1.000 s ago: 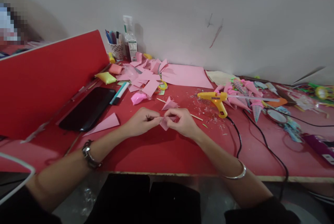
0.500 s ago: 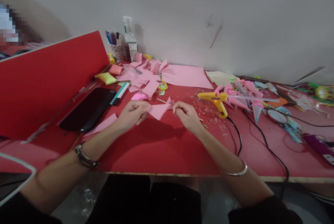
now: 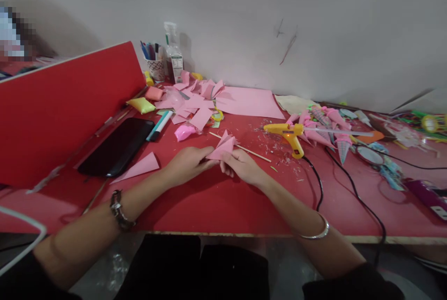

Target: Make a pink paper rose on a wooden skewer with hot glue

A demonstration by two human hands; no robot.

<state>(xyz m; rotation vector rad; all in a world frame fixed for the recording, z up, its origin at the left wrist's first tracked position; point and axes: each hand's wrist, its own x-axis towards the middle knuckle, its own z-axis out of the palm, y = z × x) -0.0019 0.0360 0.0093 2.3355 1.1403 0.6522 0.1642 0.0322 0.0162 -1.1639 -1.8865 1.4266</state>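
A small piece of pink paper (image 3: 220, 151) is pinched between my two hands over the middle of the red table. My left hand (image 3: 188, 165) grips its lower left side. The thumb and fingers of my right hand (image 3: 240, 166) are closed on its lower right corner. Just behind it, pointed pink paper shows; whether that is a separate piece I cannot tell. A thin wooden stick (image 3: 256, 154) lies beyond my right hand. Behind my left hand sits a bright pink packet (image 3: 185, 132). A flat pink paper piece (image 3: 141, 167) rests by my left forearm.
A yellow glue gun (image 3: 293, 138) with its light on and a black cord lies to the right, near pink cones (image 3: 330, 125). Pink scraps (image 3: 195, 102) and a large pink sheet (image 3: 249, 102) lie at the back. A black phone (image 3: 117, 146) and red board (image 3: 70, 109) are left.
My hands have come together. My right hand has moved left and down onto the pink paper, which is now turned and gripped from both sides. The stick shows more fully.
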